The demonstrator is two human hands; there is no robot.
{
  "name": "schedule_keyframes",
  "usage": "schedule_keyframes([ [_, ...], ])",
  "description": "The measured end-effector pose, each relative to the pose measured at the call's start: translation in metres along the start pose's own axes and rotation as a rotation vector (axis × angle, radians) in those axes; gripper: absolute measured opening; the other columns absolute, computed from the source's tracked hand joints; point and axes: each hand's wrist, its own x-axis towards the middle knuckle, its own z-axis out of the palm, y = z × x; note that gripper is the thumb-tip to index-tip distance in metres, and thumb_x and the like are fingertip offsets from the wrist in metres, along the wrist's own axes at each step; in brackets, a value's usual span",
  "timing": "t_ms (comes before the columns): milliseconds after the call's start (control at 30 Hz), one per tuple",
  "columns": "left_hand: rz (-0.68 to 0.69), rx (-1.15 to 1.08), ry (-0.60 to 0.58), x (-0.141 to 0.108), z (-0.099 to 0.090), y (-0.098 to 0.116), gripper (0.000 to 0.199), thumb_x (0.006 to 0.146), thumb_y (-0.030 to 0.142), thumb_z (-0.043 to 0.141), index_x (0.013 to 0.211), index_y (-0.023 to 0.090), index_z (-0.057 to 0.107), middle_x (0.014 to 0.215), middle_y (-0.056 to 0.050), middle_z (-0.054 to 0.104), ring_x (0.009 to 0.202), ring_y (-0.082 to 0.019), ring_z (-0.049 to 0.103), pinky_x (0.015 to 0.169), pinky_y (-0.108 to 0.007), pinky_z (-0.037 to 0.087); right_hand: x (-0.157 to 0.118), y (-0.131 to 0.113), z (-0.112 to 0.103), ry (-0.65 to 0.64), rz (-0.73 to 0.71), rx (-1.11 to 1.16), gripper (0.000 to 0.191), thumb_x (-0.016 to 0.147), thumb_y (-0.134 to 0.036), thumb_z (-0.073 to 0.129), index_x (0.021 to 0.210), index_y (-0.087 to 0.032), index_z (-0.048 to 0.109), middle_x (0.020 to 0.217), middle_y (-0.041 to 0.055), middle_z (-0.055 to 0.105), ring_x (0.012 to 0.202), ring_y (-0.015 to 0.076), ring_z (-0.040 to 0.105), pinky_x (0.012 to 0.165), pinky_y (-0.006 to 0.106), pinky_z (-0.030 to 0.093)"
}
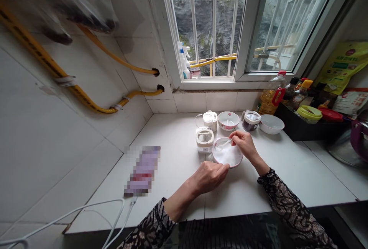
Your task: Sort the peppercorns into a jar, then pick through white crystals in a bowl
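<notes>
A bowl (230, 158) with white powdery contents stands on the white tiled counter. My right hand (243, 142) pinches a small white spoon (225, 144), whose tip is in the bowl. With its fingers closed at the bowl's near rim, my left hand (211, 175) holds it. Just left of the bowl is a square lidded jar (205, 141). Behind stand a white container (210, 120) with its clear lid raised, a floral bowl (228, 121) with a spoon inside, a jar with dark contents (251, 121) and a plain white bowl (271, 125).
A blurred purple object (143, 170) with a white cable (130, 207) lies on the left. At the right are an oil bottle (269, 97), a black rack (301, 126) of bottles and a pot (349, 145). A barred window is behind.
</notes>
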Motion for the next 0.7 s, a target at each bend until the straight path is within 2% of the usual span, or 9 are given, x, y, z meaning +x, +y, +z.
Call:
schedule_keyframes([
  [267,0.004,0.011,-0.013,0.0,-0.001,0.0,0.025,0.1,0.013,0.031,0.085,0.017,0.051,0.058,0.004,0.054,0.046,-0.009,0.05,0.042,-0.024,0.03,0.005,-0.002,-0.006,-0.032,0.133,0.189,0.016,0.059,-0.028,0.054,0.059,-0.018,0.066,0.043,-0.0031,0.055,0.045,0.0113,0.048,0.054,0.026,0.042],
  [400,0.012,0.011,-0.009,-0.001,0.0,0.0,0.024,0.1,0.013,0.031,0.087,0.017,0.051,0.059,0.004,0.055,0.046,-0.01,0.051,0.042,-0.025,0.03,0.007,-0.005,-0.01,-0.036,0.139,0.216,0.016,0.059,-0.028,0.055,0.061,-0.018,0.066,0.046,-0.0021,0.057,0.048,0.0123,0.05,0.056,0.027,0.044],
  [567,-0.001,0.003,-0.021,-0.002,0.003,-0.001,0.023,0.099,0.013,0.032,0.087,0.017,0.051,0.059,0.003,0.055,0.046,-0.01,0.051,0.041,-0.025,0.032,0.008,-0.008,0.0,-0.009,0.108,0.298,0.016,0.062,-0.031,0.059,0.068,-0.018,0.066,0.053,-0.0004,0.063,0.053,0.0142,0.057,0.063,0.03,0.049],
  [700,-0.001,0.004,-0.026,-0.002,0.004,-0.001,0.022,0.098,0.013,0.033,0.088,0.016,0.052,0.059,0.003,0.055,0.046,-0.01,0.052,0.04,-0.024,0.034,0.004,-0.013,0.014,0.002,-0.027,0.246,0.021,0.074,-0.037,0.06,0.082,-0.018,0.067,0.065,0.0027,0.07,0.064,0.0176,0.065,0.072,0.034,0.053],
])
